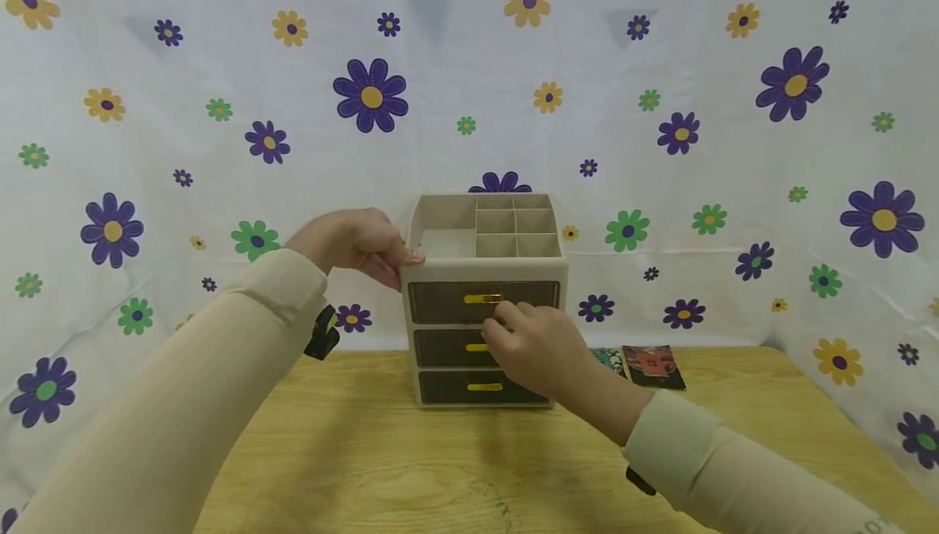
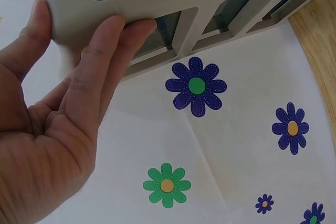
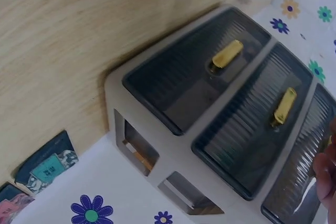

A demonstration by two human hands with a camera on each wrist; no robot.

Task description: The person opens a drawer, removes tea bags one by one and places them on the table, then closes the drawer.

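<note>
A beige desktop organizer (image 1: 484,269) with dark see-through drawers stands on the table, its open-topped compartments facing up. My left hand (image 1: 359,244) holds its upper left corner, the thumb on the top edge. In the left wrist view, the straight fingers (image 2: 97,61) of that hand lie against the organizer's side. At the top drawer (image 1: 440,302), my right hand (image 1: 539,346) pinches the right end of the gold handle (image 1: 477,299). Only the fingertips (image 3: 324,177) of my right hand show in the right wrist view. All three drawers look closed.
Two small dark printed packets, one with a red label (image 1: 653,364) and one with a teal label (image 3: 47,169), lie right of the organizer on the wooden table (image 1: 411,469). A white flower-print cloth (image 1: 469,45) hangs behind and at the sides.
</note>
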